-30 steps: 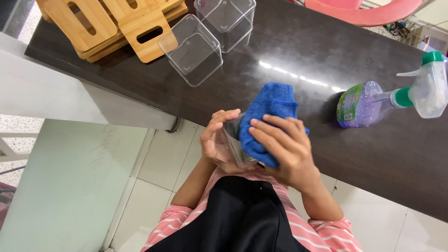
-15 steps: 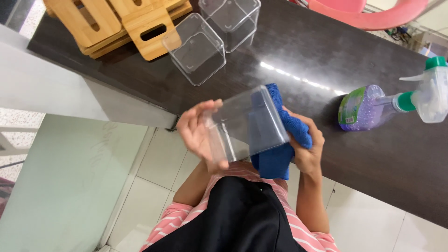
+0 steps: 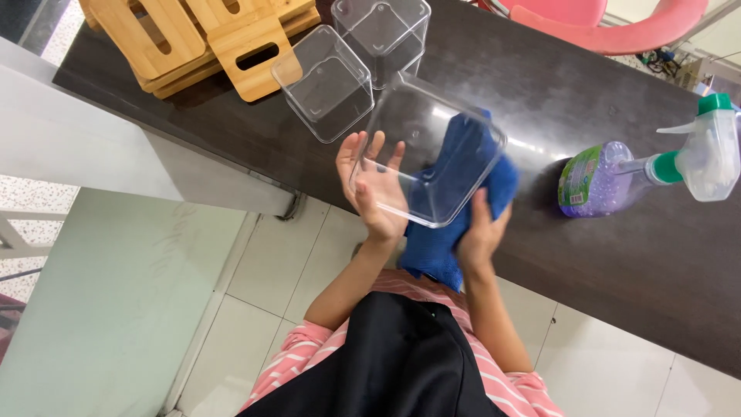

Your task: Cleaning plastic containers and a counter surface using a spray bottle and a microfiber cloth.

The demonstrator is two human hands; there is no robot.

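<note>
I hold a clear square plastic container (image 3: 432,116) tilted up in front of me, its open side facing me. My left hand (image 3: 370,189) supports its left wall from below with fingers spread along it. My right hand (image 3: 482,228) presses a blue cloth (image 3: 463,166) against the container's right side and bottom; the cloth hangs down toward my lap.
A dark countertop (image 3: 602,255) runs across the view. On it stand two more clear containers (image 3: 324,81) (image 3: 382,31), stacked wooden lids (image 3: 193,38) at the far left, and a purple spray bottle (image 3: 641,170) with a green-and-white trigger at the right. A pink chair (image 3: 617,19) is beyond.
The container has been lifted and turned from close to my body up over the counter edge, its opening now facing me. The blue cloth has shifted from on top to behind and under it.
</note>
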